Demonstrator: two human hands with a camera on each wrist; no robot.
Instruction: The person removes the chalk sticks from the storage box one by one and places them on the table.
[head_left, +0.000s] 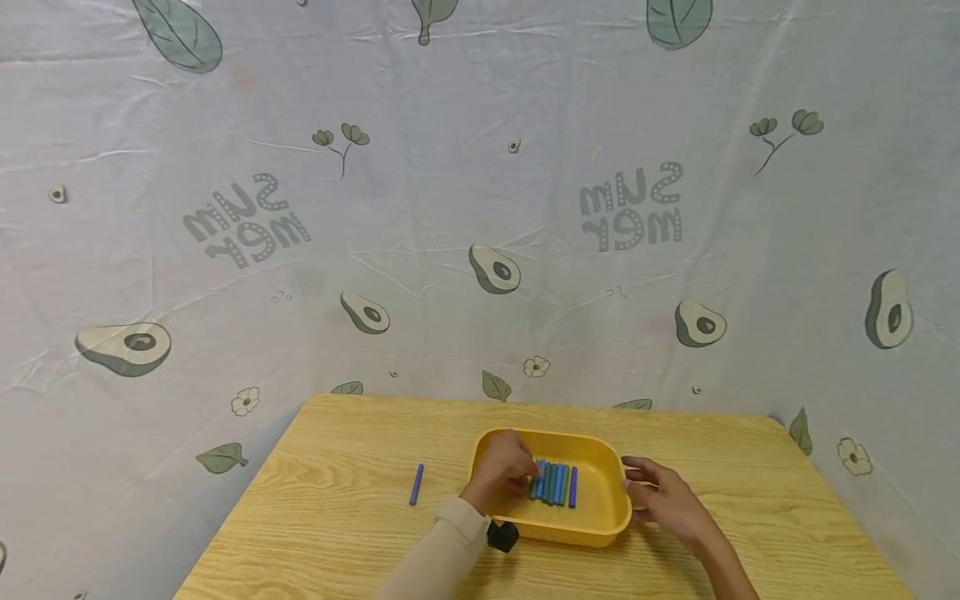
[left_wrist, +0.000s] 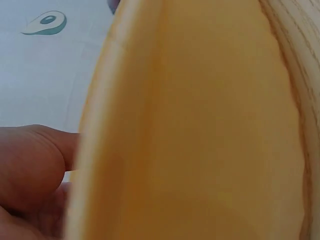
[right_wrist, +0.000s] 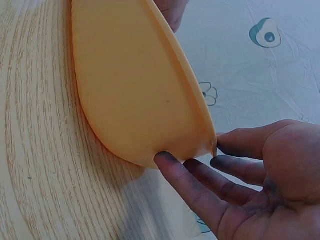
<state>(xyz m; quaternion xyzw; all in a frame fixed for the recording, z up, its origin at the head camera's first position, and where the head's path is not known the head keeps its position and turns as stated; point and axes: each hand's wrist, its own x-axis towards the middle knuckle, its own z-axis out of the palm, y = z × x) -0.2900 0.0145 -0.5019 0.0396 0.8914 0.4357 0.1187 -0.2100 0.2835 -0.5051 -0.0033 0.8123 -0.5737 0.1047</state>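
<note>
My left hand reaches over the near wall into a yellow plastic tray, its fingers bent at the left end of a row of sticks. These blue and green crayon-like sticks lie side by side on the tray floor, with a purple-blue one slightly apart at the right. Whether the left fingers pinch a stick, I cannot tell; in the left wrist view the tray wall hides the fingertips. My right hand grips the tray's right end, thumb at the rim and dark-smudged fingers against the outer wall.
One more purple-blue stick lies on the wooden table, left of the tray. A black wrist device sits by the left sleeve. Behind the table hangs a pale cloth printed with avocados and leaves.
</note>
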